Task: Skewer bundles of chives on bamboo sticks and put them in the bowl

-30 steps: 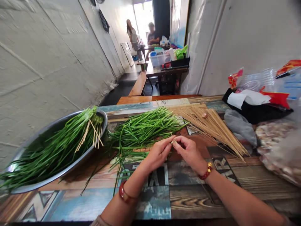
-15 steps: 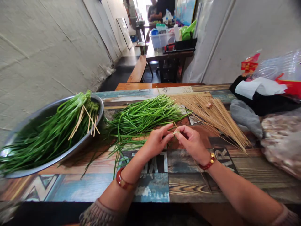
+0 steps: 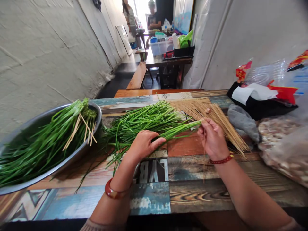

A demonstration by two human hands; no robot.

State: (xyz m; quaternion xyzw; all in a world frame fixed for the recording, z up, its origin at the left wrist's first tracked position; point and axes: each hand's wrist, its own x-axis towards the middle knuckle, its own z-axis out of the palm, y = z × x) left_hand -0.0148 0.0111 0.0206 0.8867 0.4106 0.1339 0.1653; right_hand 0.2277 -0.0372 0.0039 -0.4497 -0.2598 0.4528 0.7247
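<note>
Left hand (image 3: 144,144): thumb apart from fingers, at the stalk bunch (image 3: 181,129); grip cannot be told. Right hand (image 3: 213,136): pinching the bunch's pale end, a thin stick (image 3: 204,163) hanging below. Bunch slim, bright green, fairly straight, slanting over the surface (image 3: 190,173). Beyond: loose pile of similar stalks (image 3: 144,118).

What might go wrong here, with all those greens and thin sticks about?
The thin stick hanging from the right hand might prick the person. The green stalks in that hand lie against the pile, so pulling them may drag others along. Sticks poking from the bunch in the bowl could scratch someone reaching past.
</note>
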